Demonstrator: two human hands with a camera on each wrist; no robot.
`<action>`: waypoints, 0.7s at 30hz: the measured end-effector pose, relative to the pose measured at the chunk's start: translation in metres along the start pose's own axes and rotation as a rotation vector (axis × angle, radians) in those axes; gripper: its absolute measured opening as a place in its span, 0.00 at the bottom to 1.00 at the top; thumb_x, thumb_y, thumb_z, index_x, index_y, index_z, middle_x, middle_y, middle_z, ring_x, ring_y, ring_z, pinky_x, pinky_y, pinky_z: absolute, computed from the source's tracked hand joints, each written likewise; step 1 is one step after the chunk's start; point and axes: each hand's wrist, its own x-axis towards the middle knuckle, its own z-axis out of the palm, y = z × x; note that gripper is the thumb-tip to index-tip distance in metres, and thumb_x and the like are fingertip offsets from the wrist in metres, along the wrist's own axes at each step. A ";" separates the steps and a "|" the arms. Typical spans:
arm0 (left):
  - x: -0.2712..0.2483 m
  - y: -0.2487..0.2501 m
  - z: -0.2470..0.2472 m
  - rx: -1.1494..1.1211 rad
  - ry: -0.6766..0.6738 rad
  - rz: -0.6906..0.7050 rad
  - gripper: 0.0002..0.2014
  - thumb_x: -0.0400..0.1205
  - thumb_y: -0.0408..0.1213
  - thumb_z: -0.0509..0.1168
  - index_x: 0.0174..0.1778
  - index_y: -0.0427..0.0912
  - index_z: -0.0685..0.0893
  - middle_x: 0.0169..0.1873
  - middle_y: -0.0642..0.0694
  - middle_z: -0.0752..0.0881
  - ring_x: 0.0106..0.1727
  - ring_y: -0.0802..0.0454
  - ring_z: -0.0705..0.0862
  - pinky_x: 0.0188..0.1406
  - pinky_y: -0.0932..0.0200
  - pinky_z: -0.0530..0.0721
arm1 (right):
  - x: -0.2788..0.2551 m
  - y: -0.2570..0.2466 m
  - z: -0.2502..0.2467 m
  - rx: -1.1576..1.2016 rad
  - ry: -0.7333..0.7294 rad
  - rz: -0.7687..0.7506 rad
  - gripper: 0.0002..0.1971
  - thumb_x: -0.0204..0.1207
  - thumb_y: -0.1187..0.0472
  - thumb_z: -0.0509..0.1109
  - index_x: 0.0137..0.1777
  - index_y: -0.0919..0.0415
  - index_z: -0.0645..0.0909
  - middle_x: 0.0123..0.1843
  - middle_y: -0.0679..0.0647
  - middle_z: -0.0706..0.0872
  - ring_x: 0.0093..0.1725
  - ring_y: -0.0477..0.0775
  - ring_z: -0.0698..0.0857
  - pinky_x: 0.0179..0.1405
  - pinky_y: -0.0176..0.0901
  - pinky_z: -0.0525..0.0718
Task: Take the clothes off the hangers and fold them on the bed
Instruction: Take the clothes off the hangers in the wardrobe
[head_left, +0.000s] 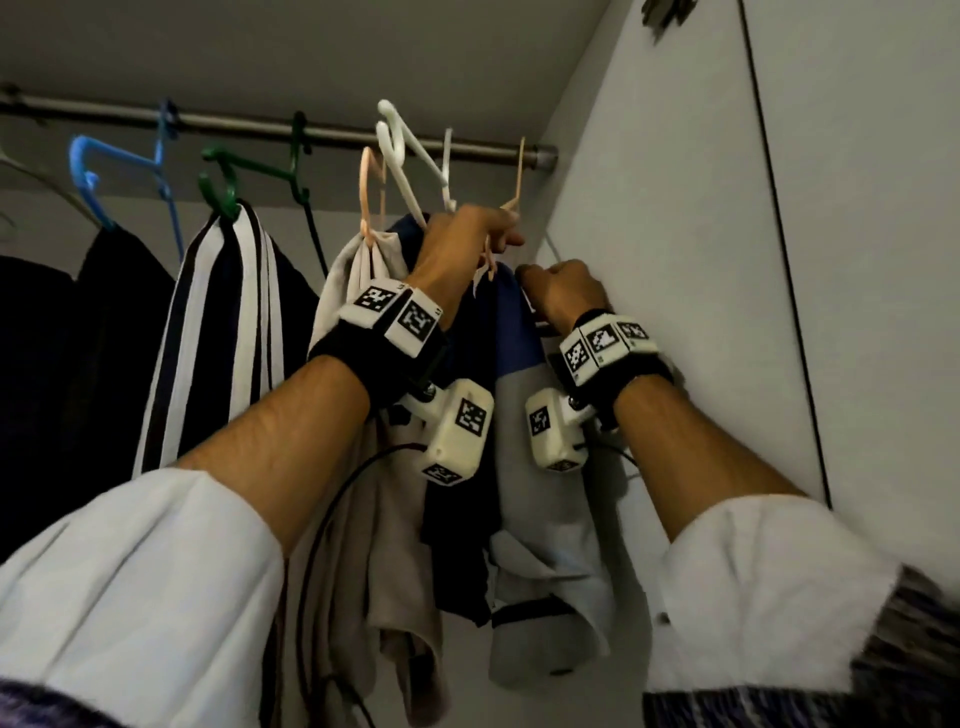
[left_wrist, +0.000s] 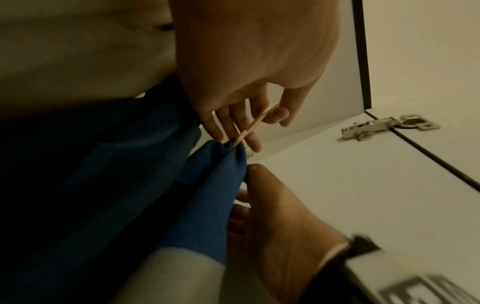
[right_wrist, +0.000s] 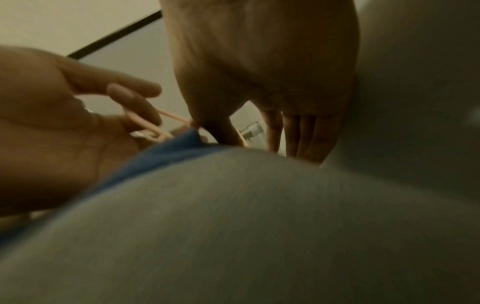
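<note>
A blue and grey garment (head_left: 545, 467) hangs from a thin peach hanger (head_left: 520, 166) at the right end of the rail (head_left: 260, 126). My left hand (head_left: 467, 234) is raised and holds that peach hanger (left_wrist: 255, 123) between thumb and fingers, just above the cloth. My right hand (head_left: 563, 291) is curled at the garment's blue shoulder (left_wrist: 207, 185) and grips the cloth next to the wardrobe's side wall. In the right wrist view the grey cloth (right_wrist: 233, 216) fills the lower frame, with my left hand (right_wrist: 64, 115) on the hanger (right_wrist: 148, 127) behind it.
Further left on the rail hang a beige garment (head_left: 353, 312), a dark-and-white striped one (head_left: 223, 338) on a green hanger (head_left: 228, 176), and dark clothes (head_left: 104, 312) by a blue hanger (head_left: 119, 161). A white hanger (head_left: 410, 156) sits tilted. The white wardrobe wall (head_left: 675, 234) is close on the right.
</note>
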 end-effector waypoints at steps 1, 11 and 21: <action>-0.002 0.001 0.001 0.014 0.001 0.029 0.09 0.81 0.34 0.70 0.43 0.30 0.86 0.38 0.44 0.89 0.41 0.53 0.85 0.46 0.56 0.82 | 0.014 0.003 0.002 -0.002 -0.030 0.016 0.42 0.53 0.35 0.66 0.63 0.63 0.85 0.57 0.63 0.91 0.54 0.68 0.91 0.58 0.60 0.91; 0.014 -0.019 0.004 0.428 -0.003 0.158 0.26 0.79 0.34 0.71 0.74 0.45 0.73 0.65 0.43 0.81 0.64 0.48 0.84 0.55 0.60 0.86 | -0.007 -0.003 -0.008 0.119 -0.170 0.086 0.28 0.75 0.42 0.66 0.67 0.61 0.84 0.52 0.59 0.90 0.47 0.60 0.88 0.43 0.41 0.88; 0.028 -0.021 -0.001 0.699 -0.157 0.561 0.17 0.78 0.39 0.52 0.56 0.42 0.82 0.62 0.39 0.84 0.60 0.44 0.84 0.62 0.44 0.83 | 0.001 0.003 0.003 0.310 -0.187 0.126 0.23 0.66 0.43 0.72 0.52 0.60 0.88 0.47 0.59 0.94 0.49 0.64 0.93 0.56 0.56 0.89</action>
